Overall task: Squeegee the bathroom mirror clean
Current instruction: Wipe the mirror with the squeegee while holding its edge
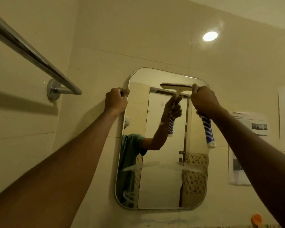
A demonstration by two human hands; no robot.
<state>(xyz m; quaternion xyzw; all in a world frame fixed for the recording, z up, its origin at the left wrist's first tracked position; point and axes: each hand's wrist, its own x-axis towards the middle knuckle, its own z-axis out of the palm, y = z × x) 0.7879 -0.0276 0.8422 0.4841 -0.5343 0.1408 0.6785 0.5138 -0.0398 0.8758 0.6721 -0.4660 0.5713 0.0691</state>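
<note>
A rounded rectangular mirror (160, 186) hangs on the beige tiled wall. My left hand (116, 100) is closed on the mirror's upper left edge. My right hand (204, 100) grips a squeegee by its blue-and-white handle (210, 132), whose end sticks out below my fist. The squeegee's pale blade (176, 87) lies flat against the glass near the mirror's top right, mixed with its own reflection. Whitish foam streaks (155, 167) cross the lower half of the mirror, with more at the lower left corner. The glass reflects my arm and a green shirt.
A chrome towel bar (31, 55) juts out from the wall at the upper left, close to my left arm. Printed papers (253, 125) are stuck on the wall right of the mirror. An orange object (257, 219) sits at the bottom right.
</note>
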